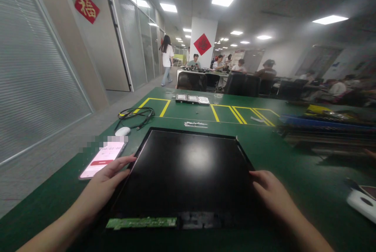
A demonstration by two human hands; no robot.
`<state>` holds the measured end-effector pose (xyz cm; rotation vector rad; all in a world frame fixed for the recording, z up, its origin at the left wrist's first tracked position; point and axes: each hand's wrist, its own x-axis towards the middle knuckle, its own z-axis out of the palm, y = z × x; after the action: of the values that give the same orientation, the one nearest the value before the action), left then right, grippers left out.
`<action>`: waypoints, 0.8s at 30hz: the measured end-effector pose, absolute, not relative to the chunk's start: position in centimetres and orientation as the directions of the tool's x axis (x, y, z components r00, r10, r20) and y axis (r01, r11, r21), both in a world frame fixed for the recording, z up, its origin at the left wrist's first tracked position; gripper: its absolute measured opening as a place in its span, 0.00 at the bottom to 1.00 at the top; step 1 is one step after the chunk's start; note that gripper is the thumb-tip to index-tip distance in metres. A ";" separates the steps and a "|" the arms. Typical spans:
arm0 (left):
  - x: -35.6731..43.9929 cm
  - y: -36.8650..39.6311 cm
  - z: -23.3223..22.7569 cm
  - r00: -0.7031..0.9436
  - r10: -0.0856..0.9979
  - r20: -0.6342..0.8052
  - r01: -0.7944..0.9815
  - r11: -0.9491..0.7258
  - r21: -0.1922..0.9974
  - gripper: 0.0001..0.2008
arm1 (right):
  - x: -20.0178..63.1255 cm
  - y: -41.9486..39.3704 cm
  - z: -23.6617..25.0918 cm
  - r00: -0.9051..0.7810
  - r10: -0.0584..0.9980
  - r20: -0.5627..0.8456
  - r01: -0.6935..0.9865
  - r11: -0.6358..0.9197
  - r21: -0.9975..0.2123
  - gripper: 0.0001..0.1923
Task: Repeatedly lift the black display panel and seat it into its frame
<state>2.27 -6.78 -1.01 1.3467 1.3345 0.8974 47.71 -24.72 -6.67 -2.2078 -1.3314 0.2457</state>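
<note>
left hand [107, 179]: bare, no sleeve | right hand [272, 193]: bare, no sleeve, no rings

The large flat glossy panel [188, 173] is black with a pale sheen of reflected light at its middle, and a narrow green circuit strip [141, 222] runs along its near edge. It lies on a dark green table mat [282, 154] marked with yellow lined rectangles, beside a slim phone [101, 159] whose screen glows pink and white with a red bar, a small white mouse [122, 131] and a coiled black cable [136, 113]. On the grey-beige wall and the white pillar hang red diamond-shaped paper signs [202, 44] with gold characters.
</note>
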 end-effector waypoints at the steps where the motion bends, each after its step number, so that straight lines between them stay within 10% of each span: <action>1: 2.6 -7.0 -0.8 0.081 0.980 -0.180 0.212 0.159 0.964 0.14 | 47.8 -24.7 -6.7 0.497 0.859 0.126 0.765 -0.364 -0.532 0.20; 11: 4.4 -7.8 -0.4 0.039 0.908 -0.417 -0.248 0.413 0.876 0.17 | 48.3 -24.8 -7.0 0.496 0.861 0.113 0.762 -0.370 -0.531 0.21; 24: 3.8 -8.4 -0.1 0.205 0.856 -0.474 -0.132 0.504 0.854 0.25 | 49.0 -24.8 -7.3 0.488 0.869 0.079 0.766 -0.383 -0.516 0.24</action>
<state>3.80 -8.42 -0.11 0.7776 1.1617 0.7950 48.97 -24.85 -7.26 -2.2461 -1.3489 0.2799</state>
